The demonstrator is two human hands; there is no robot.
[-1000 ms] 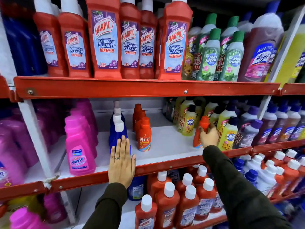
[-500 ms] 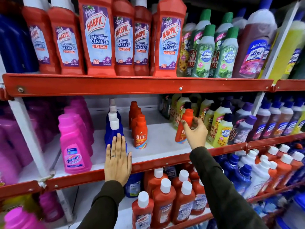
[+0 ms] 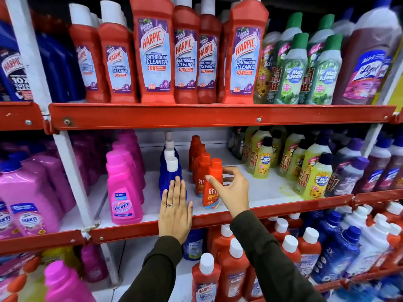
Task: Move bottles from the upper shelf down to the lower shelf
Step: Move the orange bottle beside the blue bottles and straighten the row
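Fingers of right hand point(image 3: 229, 188) pinch neck of small orange bottle point(image 3: 212, 184), upright at front of orange row on middle shelf point(image 3: 218, 216), prob. to line it up w/ rest; left hand point(image 3: 174, 209) flat, open on shelf lip, bracing.

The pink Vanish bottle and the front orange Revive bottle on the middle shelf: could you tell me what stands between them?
In the head view, a row of blue bottles with white caps, the left hand flat before them.

A shop aisle: red metal shelves point(image 3: 218, 116) packed with rows of identical branded cleaner bottles point(image 3: 156, 53).
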